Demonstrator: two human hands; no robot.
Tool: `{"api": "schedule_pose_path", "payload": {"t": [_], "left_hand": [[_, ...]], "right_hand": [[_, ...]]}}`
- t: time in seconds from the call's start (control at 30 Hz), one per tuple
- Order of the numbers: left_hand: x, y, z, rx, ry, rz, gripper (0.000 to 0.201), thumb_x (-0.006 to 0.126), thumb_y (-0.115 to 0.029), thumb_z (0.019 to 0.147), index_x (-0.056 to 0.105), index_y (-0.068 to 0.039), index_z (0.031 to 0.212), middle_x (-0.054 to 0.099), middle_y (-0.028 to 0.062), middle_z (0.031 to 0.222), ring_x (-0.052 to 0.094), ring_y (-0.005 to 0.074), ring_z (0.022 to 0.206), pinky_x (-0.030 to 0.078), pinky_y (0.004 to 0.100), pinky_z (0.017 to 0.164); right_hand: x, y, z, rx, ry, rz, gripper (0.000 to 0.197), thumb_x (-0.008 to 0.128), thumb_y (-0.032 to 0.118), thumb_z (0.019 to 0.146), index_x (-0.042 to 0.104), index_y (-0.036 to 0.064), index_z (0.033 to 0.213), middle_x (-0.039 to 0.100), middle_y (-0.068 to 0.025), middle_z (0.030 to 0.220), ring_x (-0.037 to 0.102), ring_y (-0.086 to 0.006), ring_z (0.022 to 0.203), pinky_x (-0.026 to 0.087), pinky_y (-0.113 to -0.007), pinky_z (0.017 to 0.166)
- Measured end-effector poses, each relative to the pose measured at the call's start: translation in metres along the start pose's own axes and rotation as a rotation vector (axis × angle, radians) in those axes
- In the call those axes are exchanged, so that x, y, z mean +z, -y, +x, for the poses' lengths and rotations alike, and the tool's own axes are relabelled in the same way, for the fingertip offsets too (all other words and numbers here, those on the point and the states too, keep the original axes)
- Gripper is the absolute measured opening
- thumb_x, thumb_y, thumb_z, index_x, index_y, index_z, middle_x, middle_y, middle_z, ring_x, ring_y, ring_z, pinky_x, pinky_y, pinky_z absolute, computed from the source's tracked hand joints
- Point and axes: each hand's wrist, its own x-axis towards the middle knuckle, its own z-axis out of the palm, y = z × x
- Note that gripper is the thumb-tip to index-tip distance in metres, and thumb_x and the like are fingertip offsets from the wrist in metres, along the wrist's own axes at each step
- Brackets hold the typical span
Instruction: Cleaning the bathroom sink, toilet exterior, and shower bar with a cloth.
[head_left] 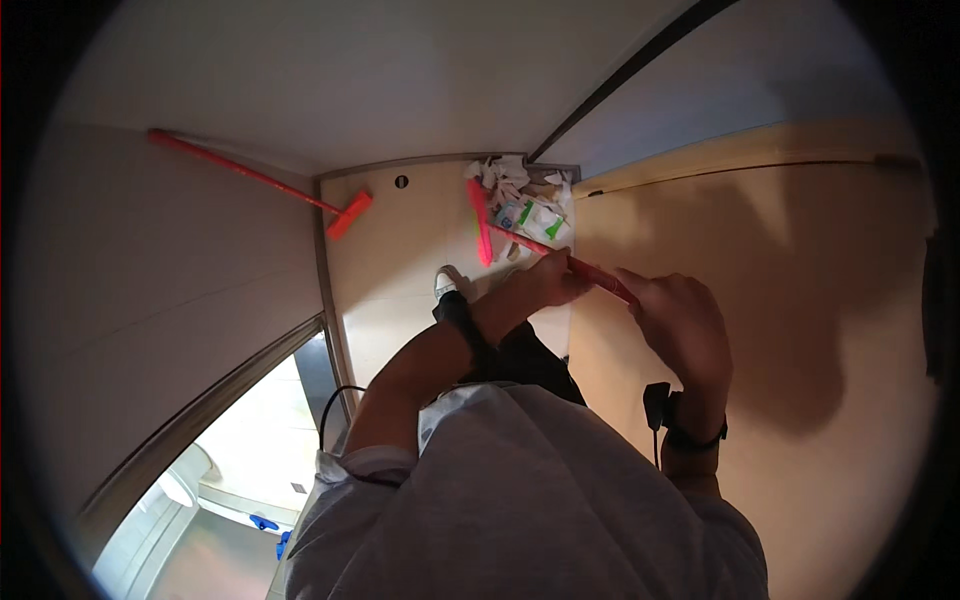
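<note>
A broom with a pink head (481, 225) and a red handle (600, 274) slants across in front of me. My left hand (556, 281) is wrapped round the middle part of the handle. Closer to its upper end, my right hand (677, 312) is also closed on it. The broom head rests along the left side of a litter heap (512, 182) in the corner. Crumpled pale paper makes up much of the heap, along with a white and green wrapper (541, 219).
An orange-red long-handled tool (250, 180) leans at the left wall. A round dark drain (402, 182) sits in the pale floor (385, 250). At lower left a doorway opens on a bright bathroom with a toilet (188, 473). A wooden door (790, 330) stands close on the right.
</note>
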Motion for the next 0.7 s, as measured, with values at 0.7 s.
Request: {"api": "schedule_pose_path", "payload": {"t": [0.7], "left_hand": [[-0.060,0.001,-0.082,-0.185,0.071,0.185,0.013,0.056,-0.011,0.088,0.050,-0.005,0.076,0.056,0.0053,0.068,0.058,0.0165,0.063,0.049,0.0275,0.057]], "right_hand": [[0.067,0.127,-0.018,0.098,0.081,-0.285,0.023,0.060,0.009,0.077,0.056,0.0022,0.098,0.056,-0.0071,0.083,0.059,-0.0160,0.069,0.049,-0.029,0.054]]}}
